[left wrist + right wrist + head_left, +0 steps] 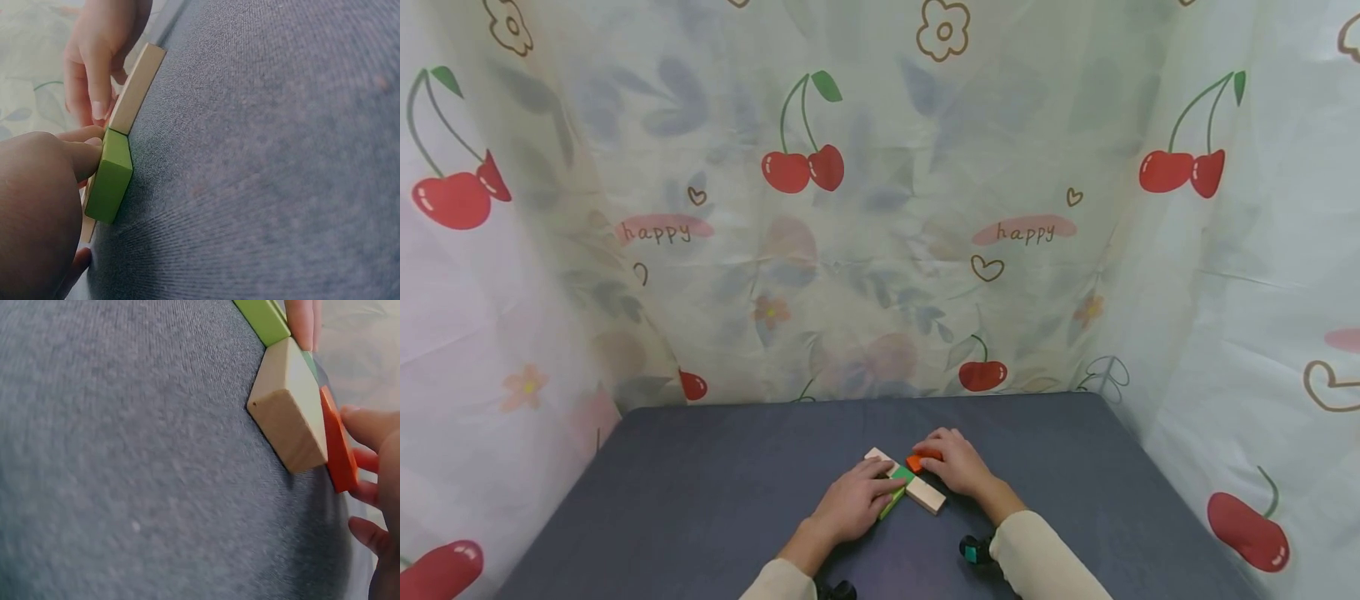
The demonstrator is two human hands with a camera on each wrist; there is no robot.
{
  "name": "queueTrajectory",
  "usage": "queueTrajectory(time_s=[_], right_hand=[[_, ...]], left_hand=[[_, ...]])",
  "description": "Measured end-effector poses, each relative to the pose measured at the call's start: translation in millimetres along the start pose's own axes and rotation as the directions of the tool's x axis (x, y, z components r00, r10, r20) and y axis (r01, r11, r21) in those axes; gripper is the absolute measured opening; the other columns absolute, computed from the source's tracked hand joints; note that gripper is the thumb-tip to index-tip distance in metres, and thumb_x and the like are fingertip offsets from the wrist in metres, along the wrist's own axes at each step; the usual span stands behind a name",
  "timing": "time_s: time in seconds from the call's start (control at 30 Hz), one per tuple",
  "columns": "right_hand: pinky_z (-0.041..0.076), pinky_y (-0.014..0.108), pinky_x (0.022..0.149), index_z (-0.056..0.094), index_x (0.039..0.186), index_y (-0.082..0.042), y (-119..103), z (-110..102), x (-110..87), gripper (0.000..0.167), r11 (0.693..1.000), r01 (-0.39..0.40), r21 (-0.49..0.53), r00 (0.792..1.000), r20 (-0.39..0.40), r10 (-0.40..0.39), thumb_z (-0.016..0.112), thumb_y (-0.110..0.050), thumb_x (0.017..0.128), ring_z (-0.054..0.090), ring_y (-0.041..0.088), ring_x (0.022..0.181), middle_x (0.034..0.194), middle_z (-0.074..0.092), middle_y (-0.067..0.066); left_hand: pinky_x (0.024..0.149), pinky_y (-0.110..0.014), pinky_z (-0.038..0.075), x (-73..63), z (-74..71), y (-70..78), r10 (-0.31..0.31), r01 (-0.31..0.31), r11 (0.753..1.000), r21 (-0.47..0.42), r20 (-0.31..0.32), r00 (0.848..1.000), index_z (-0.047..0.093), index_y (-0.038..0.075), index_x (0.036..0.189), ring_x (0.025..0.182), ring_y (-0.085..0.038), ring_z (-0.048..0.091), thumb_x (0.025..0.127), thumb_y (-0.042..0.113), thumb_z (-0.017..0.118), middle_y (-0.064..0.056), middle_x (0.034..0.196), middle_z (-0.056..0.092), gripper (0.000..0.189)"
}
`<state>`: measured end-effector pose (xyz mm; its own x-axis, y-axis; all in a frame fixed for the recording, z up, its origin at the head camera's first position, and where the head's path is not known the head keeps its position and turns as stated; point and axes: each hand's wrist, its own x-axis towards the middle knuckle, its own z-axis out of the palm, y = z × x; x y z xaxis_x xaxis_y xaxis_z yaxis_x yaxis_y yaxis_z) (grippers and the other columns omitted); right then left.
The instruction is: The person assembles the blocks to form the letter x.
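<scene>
Several wooden blocks lie against each other in a cross-like shape on the dark tabletop. A green block (903, 474) forms the middle, with a plain wood block (927, 495) toward the near right and another plain one at the far left. A light green block (111, 184) extends toward the near left. My left hand (854, 500) rests over the left side, its extended fingers touching the green blocks. With thumb and fingers my right hand (958, 464) holds an orange block (337, 444) beside the middle, at the far right; the fingers partly cover it.
A dark cloth-covered table (730, 475) spreads around the blocks. Printed curtains (865, 275) hang behind it and along both sides. Dark wrist-worn devices (976, 550) sit low beside the forearms.
</scene>
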<state>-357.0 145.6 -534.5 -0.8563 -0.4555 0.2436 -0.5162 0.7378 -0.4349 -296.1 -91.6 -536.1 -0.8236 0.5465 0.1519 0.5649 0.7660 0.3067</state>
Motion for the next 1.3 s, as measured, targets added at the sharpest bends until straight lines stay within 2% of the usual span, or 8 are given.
queueTrajectory(time_s=[0.23, 0.47, 0.7, 1.03, 1.3], right_hand=[[0.044, 0.041, 0.081, 0.072, 0.115, -0.015, -1.4, 5.7, 0.2, 0.028, 0.990, -0.134, 0.045, 0.988, -0.076, 0.137, 0.071, -0.027, 0.090, 0.049, 0.021, 0.093, 0.103, 0.059, 0.001], [0.045, 0.041, 0.079, 0.069, 0.110, -0.012, -3.7, 7.9, 0.2, 0.029, 0.973, -0.209, 0.103, 0.969, -0.111, 0.220, 0.075, -0.028, 0.087, 0.049, 0.021, 0.089, 0.097, 0.058, 0.002], [0.045, 0.039, 0.077, 0.067, 0.105, -0.011, -4.4, 9.1, 1.2, 0.026, 0.960, -0.243, 0.137, 0.959, -0.115, 0.259, 0.076, -0.026, 0.086, 0.049, 0.020, 0.087, 0.094, 0.058, 0.001], [0.046, 0.043, 0.085, 0.069, 0.114, -0.009, -7.9, 7.7, 6.3, 0.034, 0.937, -0.310, 0.161, 0.941, -0.091, 0.327, 0.077, -0.026, 0.085, 0.051, 0.024, 0.096, 0.106, 0.064, 0.005], [0.047, 0.043, 0.084, 0.070, 0.115, -0.008, -8.2, 7.3, 9.1, 0.036, 0.939, -0.298, 0.169, 0.947, -0.074, 0.314, 0.078, -0.024, 0.084, 0.052, 0.023, 0.095, 0.107, 0.065, 0.006]], left_hand=[[0.102, -0.051, 0.038, 1.0, 0.7, -0.1, -0.004, 0.004, 1.000, 0.010, -0.005, 1.000, 0.057, 0.039, 0.136, 0.139, -0.025, 0.035, 0.101, 0.033, 0.053, 0.003, 0.147, 0.044, 0.036], [0.103, -0.051, 0.037, 0.7, -0.1, 0.3, -0.005, 0.005, 1.000, 0.009, -0.001, 1.000, 0.057, 0.038, 0.136, 0.139, -0.025, 0.034, 0.101, 0.034, 0.052, 0.003, 0.148, 0.044, 0.036], [0.103, -0.052, 0.037, 1.0, -0.5, 0.4, -0.012, 0.012, 1.000, 0.005, 0.003, 1.000, 0.057, 0.039, 0.136, 0.139, -0.025, 0.034, 0.101, 0.034, 0.052, 0.003, 0.148, 0.044, 0.036], [0.102, -0.053, 0.038, 1.1, -1.1, 0.0, -0.009, 0.009, 1.000, 0.009, -0.001, 1.000, 0.057, 0.039, 0.136, 0.139, -0.025, 0.035, 0.101, 0.034, 0.052, 0.003, 0.147, 0.044, 0.036], [0.103, -0.052, 0.037, 1.1, -0.4, -0.9, -0.013, 0.013, 1.000, 0.007, 0.006, 1.000, 0.057, 0.039, 0.136, 0.139, -0.025, 0.034, 0.101, 0.034, 0.051, 0.003, 0.147, 0.044, 0.035]])
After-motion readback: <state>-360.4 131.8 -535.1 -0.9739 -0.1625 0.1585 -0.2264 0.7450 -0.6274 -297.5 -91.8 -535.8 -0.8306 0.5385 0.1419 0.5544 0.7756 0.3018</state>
